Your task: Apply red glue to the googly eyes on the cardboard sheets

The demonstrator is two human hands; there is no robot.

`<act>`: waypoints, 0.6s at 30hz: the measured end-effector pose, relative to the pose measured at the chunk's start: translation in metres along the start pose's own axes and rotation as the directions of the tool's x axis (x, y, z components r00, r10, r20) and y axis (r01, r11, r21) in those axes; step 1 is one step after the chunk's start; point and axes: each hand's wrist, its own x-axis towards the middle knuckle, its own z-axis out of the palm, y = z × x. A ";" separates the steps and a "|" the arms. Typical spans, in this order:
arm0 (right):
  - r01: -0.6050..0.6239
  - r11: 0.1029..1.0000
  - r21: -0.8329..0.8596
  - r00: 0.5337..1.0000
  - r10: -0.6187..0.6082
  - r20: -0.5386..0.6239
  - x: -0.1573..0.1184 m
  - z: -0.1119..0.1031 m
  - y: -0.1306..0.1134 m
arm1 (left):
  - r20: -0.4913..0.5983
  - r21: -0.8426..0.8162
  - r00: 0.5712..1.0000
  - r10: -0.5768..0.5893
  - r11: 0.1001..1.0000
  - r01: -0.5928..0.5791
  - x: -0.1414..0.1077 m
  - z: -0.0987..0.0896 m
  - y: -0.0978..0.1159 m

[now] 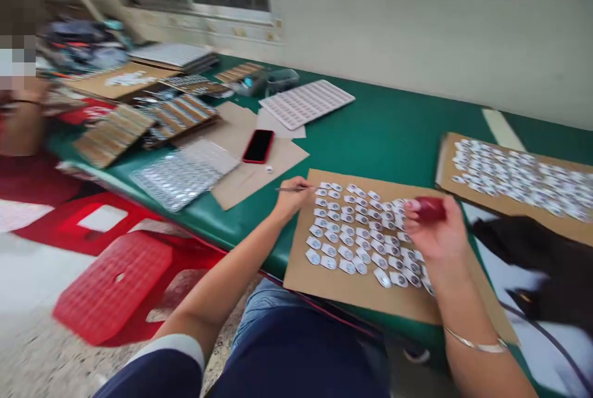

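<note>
My left hand (291, 200) is at the left edge of a brown cardboard sheet (361, 296). Its fingers are closed on slim metal tweezers (290, 189), held nearly level. Several rows of small white tabs with round dark-printed faces (346, 251) lie on the cardboard. Above the right part of these rows is my right hand (438, 240), its fingers wrapped round a dark red, rounded object (430, 209). The kind of that object is unclear. Some tabs are hidden behind my right hand and wrist.
A second cardboard sheet with similar tabs (523, 175) lies at right, near a black cloth-like item (523, 243). Left are a phone (258, 146), a clear plastic sheet (185, 169), a white tray (308, 104) and stacked boards (180, 115). A red stool (115, 287) and another person's arm (23, 120) show farther left.
</note>
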 end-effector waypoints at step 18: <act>-0.168 0.983 0.069 0.980 0.174 -0.092 0.009 0.006 0.004 | 0.051 0.145 0.997 0.059 0.987 -0.066 0.002 0.000 -0.004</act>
